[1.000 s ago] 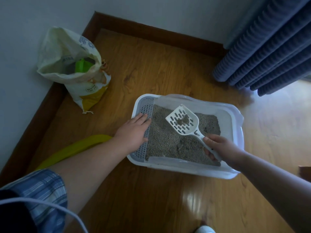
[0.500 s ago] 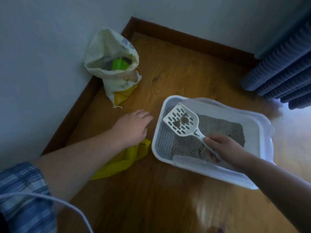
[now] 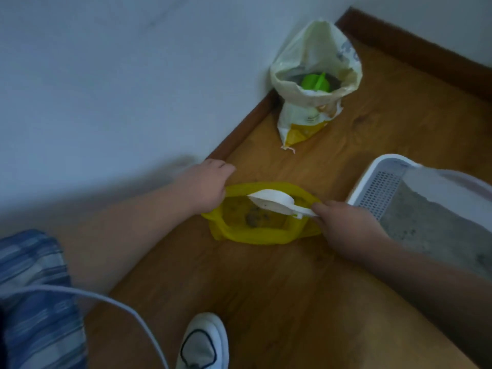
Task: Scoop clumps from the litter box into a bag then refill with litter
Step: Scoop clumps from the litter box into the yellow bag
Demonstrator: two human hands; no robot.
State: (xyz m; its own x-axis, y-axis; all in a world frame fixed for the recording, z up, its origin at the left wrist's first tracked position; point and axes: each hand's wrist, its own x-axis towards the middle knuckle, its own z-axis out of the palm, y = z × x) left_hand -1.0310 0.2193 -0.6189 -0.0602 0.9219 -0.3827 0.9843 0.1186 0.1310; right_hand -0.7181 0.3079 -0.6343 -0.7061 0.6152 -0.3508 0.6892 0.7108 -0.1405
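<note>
1. Now the white slotted plastic scoop (image 3: 271,201) hangs over the mouth of the limp yellow plastic bag (image 3: 253,237) on the wooden floor (image 3: 266,288). A second ago it was above the box with clumps on its blade.
2. The left hand (image 3: 205,185) has come off the perforated edge of the white plastic litter box (image 3: 379,189). It now pinches the bag's left rim and holds the mouth open.
3. The right hand (image 3: 346,226) keeps its fingers curled round the scoop's handle, as before. The blade is now turned on its edge over the opening.
4. Dark clumps (image 3: 253,219) lie at the bottom of the bag, so this load appears to have been tipped in. The blur hides whether the blade is fully empty.
5. The litter box sits just to the right of the bag, with loose grey litter (image 3: 426,230) in it.
6. A cream paper litter sack (image 3: 306,43) stands open in the corner by the skirting with a green plastic scoop (image 3: 314,82) inside. Neither hand touches it, so refilling has not begun.
7. Scooping seems to be midway. The likely next move is back to the box for any remaining clumps, and the soft rim could fold shut if the left hand lets go.
</note>
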